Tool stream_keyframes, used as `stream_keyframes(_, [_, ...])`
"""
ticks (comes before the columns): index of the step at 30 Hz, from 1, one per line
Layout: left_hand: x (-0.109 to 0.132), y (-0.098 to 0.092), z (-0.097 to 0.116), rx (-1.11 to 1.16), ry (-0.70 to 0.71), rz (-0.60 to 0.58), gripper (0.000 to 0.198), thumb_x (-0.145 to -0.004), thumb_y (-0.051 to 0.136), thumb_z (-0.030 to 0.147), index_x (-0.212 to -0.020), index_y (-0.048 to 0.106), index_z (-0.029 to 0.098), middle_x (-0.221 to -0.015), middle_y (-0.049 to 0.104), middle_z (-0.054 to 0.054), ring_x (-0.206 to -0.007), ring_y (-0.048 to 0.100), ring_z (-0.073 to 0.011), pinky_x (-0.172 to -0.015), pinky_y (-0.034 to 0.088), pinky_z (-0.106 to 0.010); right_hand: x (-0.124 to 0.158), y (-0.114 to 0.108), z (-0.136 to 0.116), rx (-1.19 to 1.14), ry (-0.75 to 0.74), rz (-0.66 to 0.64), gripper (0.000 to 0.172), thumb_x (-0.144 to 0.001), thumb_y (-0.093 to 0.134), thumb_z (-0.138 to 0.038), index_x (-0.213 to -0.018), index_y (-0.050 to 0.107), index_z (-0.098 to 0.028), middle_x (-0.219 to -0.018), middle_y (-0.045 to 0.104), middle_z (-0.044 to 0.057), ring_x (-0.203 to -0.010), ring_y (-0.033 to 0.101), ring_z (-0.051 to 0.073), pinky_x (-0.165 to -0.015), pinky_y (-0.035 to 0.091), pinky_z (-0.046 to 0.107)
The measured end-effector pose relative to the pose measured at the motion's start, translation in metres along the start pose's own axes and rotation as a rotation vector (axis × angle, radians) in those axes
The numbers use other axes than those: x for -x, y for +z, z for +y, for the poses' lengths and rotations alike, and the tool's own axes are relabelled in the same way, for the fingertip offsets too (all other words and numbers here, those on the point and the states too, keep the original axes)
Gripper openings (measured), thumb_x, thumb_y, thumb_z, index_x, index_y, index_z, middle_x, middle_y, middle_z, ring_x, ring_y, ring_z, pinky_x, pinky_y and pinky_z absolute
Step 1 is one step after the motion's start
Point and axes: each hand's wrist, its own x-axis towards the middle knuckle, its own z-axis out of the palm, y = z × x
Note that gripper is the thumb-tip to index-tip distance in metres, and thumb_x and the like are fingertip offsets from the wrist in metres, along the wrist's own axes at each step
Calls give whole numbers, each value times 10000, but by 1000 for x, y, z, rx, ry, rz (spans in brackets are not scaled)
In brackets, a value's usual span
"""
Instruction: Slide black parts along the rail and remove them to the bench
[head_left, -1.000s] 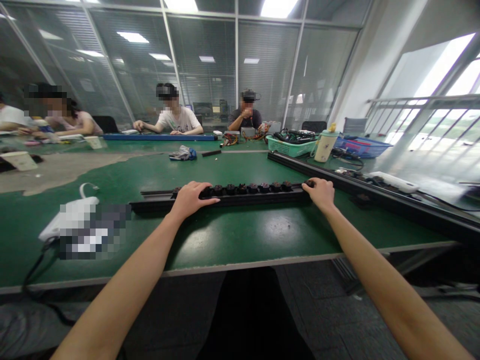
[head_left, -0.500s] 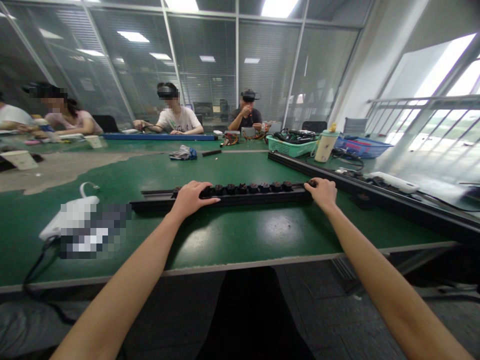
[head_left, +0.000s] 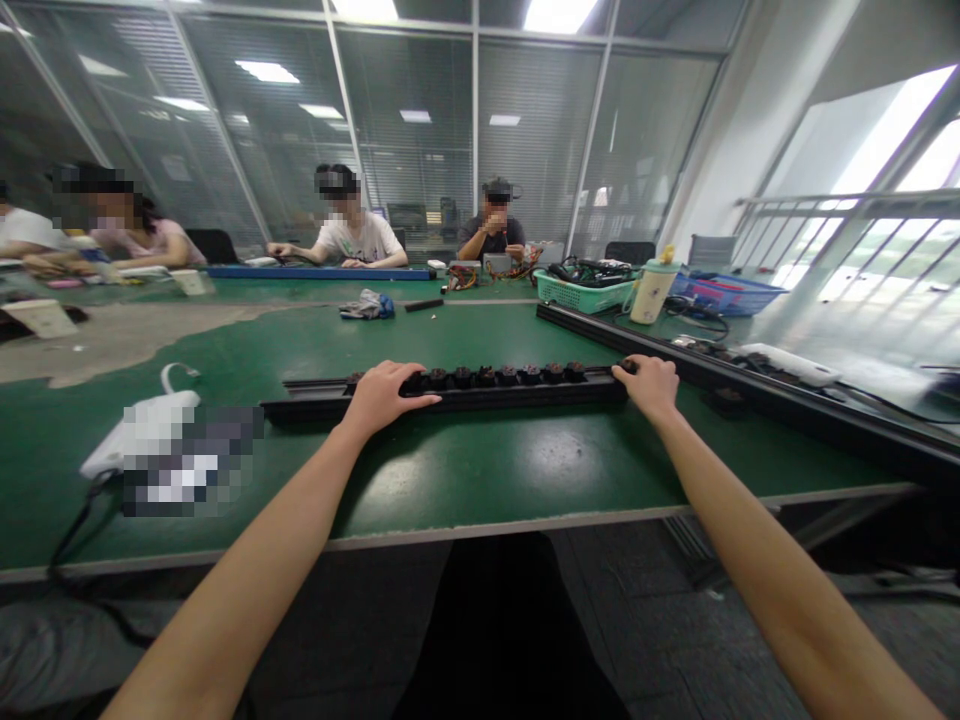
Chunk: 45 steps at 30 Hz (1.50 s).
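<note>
The left hand [head_left: 384, 398] lies open, palm down, with its fingers draped over a long black rail [head_left: 480, 403] set with a row of round dark fittings [head_left: 486, 377]. The right hand [head_left: 649, 388] curls around the rail's right end, gripping it. The rail lies across a green workbench [head_left: 480, 470], with a second black rail [head_left: 780, 425] angled off to its right

Left hand [head_left: 381, 400] and right hand [head_left: 649, 388] on a long black rail [head_left: 517, 394]
</note>
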Motion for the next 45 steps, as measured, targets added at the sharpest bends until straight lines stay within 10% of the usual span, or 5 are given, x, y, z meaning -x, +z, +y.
stream_keyframes(45, [-1, -2, 3, 1, -11, -10, 648, -857, 601, 762, -1205, 703, 225, -1165, 732, -114, -1109, 627, -311, -999, 488, -435, -5, -3, 8, 35, 32, -15, 437, -923, 574, -460, -1217, 752, -189, -1188, 690, 176, -1069, 510, 338, -894, 417, 451])
